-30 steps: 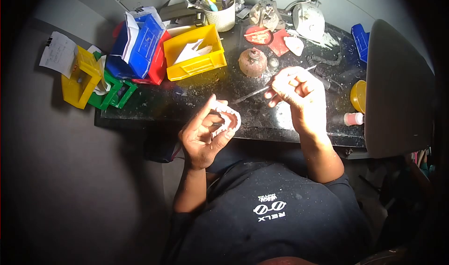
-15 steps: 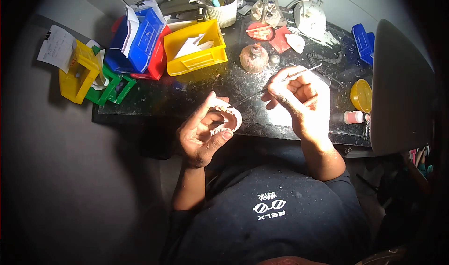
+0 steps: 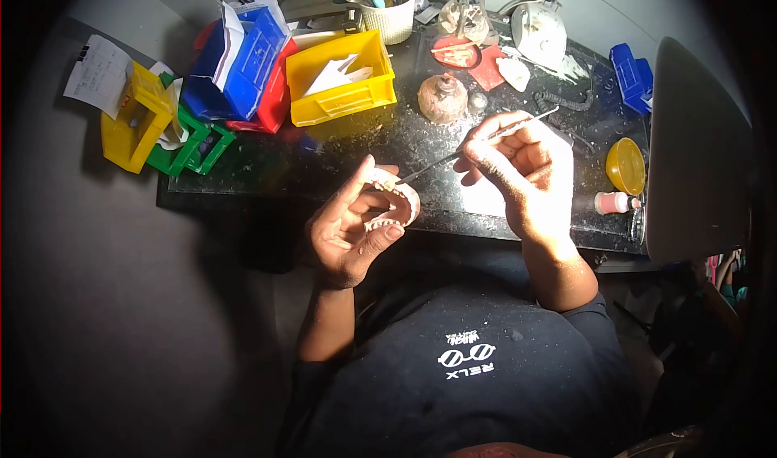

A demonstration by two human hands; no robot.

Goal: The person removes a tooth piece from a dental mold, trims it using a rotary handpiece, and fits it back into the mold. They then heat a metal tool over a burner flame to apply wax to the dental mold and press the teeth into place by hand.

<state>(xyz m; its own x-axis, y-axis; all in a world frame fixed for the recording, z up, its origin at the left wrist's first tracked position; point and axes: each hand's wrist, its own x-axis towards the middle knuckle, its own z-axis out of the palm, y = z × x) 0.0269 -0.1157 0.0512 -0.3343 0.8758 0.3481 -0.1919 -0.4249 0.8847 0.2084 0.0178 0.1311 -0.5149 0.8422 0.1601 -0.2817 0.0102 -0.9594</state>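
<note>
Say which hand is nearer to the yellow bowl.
Right. The right hand, holding a thin tool, is just left of the yellow bowl in the picture; the left hand, around the dental model, is much farther left and somewhat lower.

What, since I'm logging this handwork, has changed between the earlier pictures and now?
In the right hand, the tool has moved slightly, its tip now closer to the upper edge of the cast; contact is unclear. The cast seems slightly turned in the left hand. Nothing was taken up or let go. The pot and yellow bowl stayed put.
</note>
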